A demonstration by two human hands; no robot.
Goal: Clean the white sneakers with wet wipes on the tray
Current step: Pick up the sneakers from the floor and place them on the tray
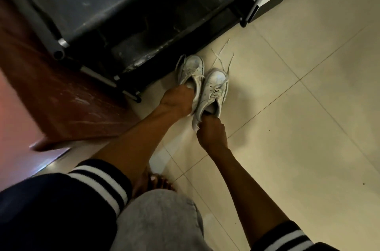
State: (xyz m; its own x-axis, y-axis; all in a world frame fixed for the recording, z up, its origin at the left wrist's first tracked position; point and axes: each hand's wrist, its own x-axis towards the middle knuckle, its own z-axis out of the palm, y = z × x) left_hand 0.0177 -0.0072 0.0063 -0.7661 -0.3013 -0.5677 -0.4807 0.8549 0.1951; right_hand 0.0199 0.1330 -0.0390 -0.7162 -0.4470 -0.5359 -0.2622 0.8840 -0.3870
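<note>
L hand (176,99) grips one white sneaker (192,69) at its opening w/ fingertips hidden inside, R hand (211,133) clamps 2nd sneaker's (216,86) heel, both beside black rack (144,30); unclear if off tiled floor (298,127).

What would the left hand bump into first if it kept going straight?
Probably the black shoe rack: the left hand, gripping a white sneaker, points toward its base, though depth is unclear.
</note>
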